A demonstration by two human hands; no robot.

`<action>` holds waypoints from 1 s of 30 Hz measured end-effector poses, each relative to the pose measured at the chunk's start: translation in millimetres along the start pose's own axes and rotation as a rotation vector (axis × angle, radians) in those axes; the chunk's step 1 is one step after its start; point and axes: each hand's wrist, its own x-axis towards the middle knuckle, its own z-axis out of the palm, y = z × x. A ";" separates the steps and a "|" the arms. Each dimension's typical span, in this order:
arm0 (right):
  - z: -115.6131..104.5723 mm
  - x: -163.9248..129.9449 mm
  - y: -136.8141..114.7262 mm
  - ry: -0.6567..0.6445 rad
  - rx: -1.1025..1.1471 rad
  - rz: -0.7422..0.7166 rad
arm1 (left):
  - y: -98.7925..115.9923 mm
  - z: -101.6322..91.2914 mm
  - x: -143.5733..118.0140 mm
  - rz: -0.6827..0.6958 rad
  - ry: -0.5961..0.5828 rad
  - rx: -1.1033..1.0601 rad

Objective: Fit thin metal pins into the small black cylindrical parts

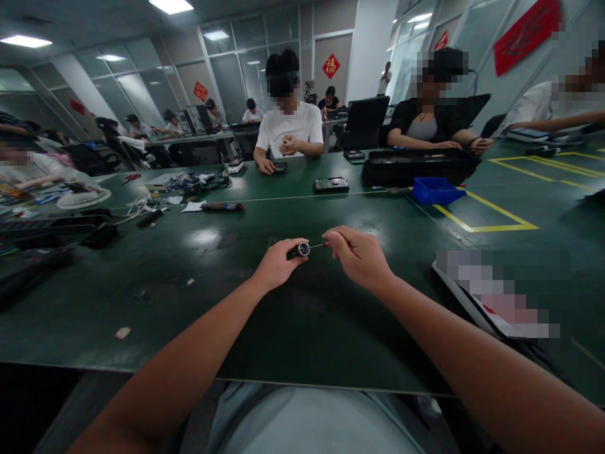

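Note:
Fingers and thumb of my left hand (pixel 278 265) are wrapped round a small black cylindrical device (pixel 303 250). Its round, silver-rimmed end faces me and to the right; the inside is too small to make out. My right hand (pixel 360 255) pinches a thin screwdriver (pixel 317 245), with a bit of red showing at the fingers and most of its handle hidden. The shaft points left, its tip at or very near the device's rim; whether it touches, I cannot tell. Both hands are just above the green table (pixel 283 334).
A blue tray (pixel 437 190) and a hard drive (pixel 331 184) stand farther back. An electric screwdriver (pixel 223 206) lies at back left, near cables (pixel 193 181) and a white round part (pixel 84 197). A white packet (pixel 501 302) is at right. Several people work around the tables.

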 end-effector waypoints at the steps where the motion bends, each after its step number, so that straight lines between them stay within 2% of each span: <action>1: 0.5 0.1 0.1 0.005 -0.002 0.021 | 0.2 0.1 0.0 0.002 0.002 0.003; 6: 3.7 -0.5 2.7 0.028 -0.035 0.041 | 0.6 0.6 0.7 -0.014 -0.007 0.007; 18: -0.5 -1.8 -0.4 -0.042 -0.004 -0.042 | -1.4 0.3 0.6 -0.034 0.017 -0.007; 25: 1.9 2.0 0.1 -0.029 -0.018 0.067 | -1.6 -0.4 0.0 -0.012 0.006 -0.004; 30: 5.2 -0.8 3.8 0.025 0.067 0.078 | -3.5 0.2 0.6 -0.009 0.026 -0.009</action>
